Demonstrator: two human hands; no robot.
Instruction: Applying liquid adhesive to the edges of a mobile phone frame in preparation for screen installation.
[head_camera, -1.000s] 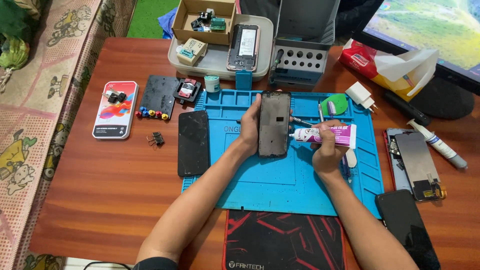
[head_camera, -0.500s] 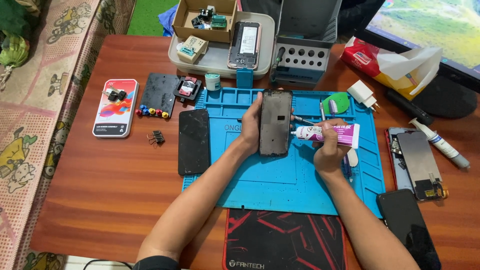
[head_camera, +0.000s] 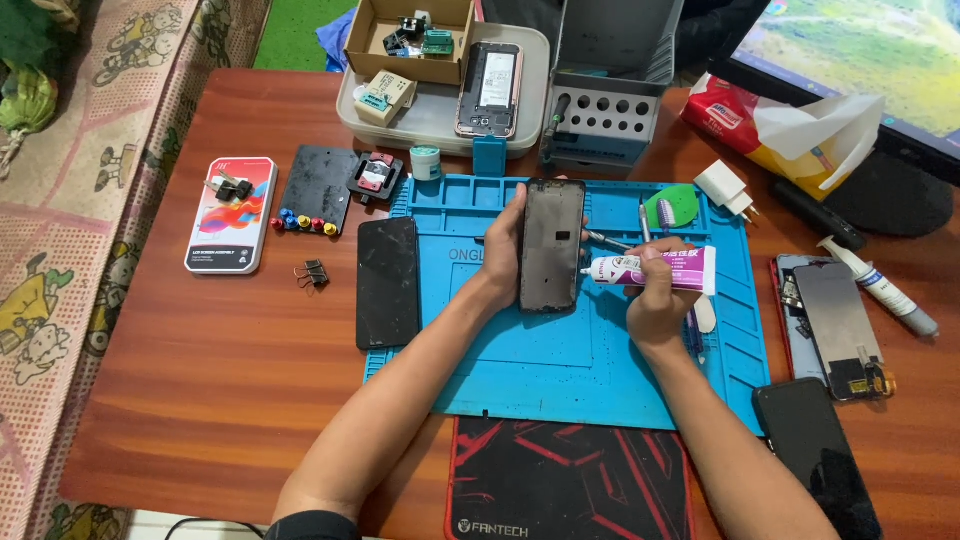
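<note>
Little has changed over the last second: the phone frame (head_camera: 551, 246) is still held upright over the blue mat (head_camera: 560, 350) near the table's far edge, the left hand (head_camera: 503, 250) clamped on it. The glue tube (head_camera: 655, 270), nozzle at the frame's right edge, stays gripped by the right hand (head_camera: 660, 295), so gluing appears ongoing.

Reddish-brown wooden table (head_camera: 180, 400) fills frame; patterned cartoon-print fabric (head_camera: 60, 250) along left edge; green floor patch (head_camera: 300, 30) at top.

Two bare forearms, no gloves

Left hand (head_camera: 503, 262) and right hand (head_camera: 655, 300) wear no rings or watch; a dark sleeve edge shows at the left elbow, near the counter's (head_camera: 200, 400) front edge.
</note>
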